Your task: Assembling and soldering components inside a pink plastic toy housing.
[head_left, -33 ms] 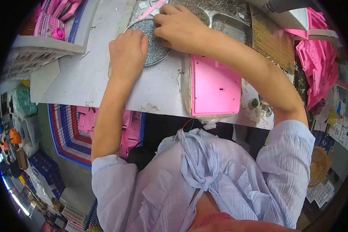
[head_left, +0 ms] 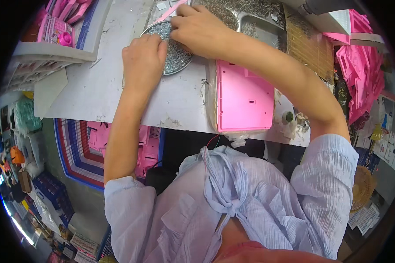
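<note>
A round dish [head_left: 178,61] full of small silvery screws lies on the white worktop. My left hand [head_left: 143,61] is at the dish's left rim, its fingers curled together with the tips hidden beneath it. Over the dish's right side, my right hand [head_left: 199,33] bends its fingers down toward the screws. Whatever either hand pinches is too small or covered to make out. To the right of the dish, beneath my right forearm, a pink plastic panel [head_left: 245,103] with small holes lies at the table's front edge on a wrapped block.
A metal tray [head_left: 261,27] of small parts and a brown slatted board [head_left: 310,52] stand at the back right. Pink parts [head_left: 360,74] pile up at far right. A white rack [head_left: 52,51] borders the left; below sits a basket [head_left: 81,160] with pink pieces.
My right hand has shifted slightly left over the dish. My left hand has moved a touch to the left at the rim.
</note>
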`<action>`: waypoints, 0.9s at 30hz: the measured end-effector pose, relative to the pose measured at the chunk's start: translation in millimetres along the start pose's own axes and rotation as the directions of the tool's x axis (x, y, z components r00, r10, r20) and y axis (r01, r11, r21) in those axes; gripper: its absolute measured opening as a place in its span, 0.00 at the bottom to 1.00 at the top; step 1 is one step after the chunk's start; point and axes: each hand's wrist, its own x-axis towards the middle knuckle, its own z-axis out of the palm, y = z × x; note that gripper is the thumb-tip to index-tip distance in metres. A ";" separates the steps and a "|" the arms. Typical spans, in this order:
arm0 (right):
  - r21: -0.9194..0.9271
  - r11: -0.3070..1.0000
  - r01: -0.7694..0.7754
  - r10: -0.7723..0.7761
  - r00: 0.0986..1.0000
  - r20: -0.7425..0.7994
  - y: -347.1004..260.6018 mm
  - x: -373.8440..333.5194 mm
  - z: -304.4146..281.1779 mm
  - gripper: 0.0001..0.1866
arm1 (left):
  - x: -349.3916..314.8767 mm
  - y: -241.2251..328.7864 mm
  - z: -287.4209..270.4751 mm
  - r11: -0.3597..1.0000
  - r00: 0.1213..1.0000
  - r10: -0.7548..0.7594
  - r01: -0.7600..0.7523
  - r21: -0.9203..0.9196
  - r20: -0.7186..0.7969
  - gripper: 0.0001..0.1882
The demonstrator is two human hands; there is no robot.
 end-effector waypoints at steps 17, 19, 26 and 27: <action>0.315 0.931 -0.184 0.213 0.975 -0.060 19.4 9.8 8.5 0.06 | -15.5 85.9 -27.1 0.830 0.969 0.096 0.049 -0.556 0.229 0.05; 0.426 0.883 -0.199 0.250 0.966 -0.067 22.4 17.8 16.2 0.06 | -11.3 88.0 -23.1 0.847 0.971 0.153 -0.034 -0.530 0.182 0.04; 0.475 0.841 -0.257 0.317 0.947 -0.049 25.6 40.4 20.6 0.06 | -3.4 95.7 -23.4 0.893 0.950 0.242 -0.139 -0.428 0.196 0.04; 0.508 0.826 -0.246 0.317 0.947 -0.057 25.0 34.3 11.2 0.06 | -3.4 95.0 -23.7 0.891 0.946 0.265 -0.167 -0.422 0.185 0.04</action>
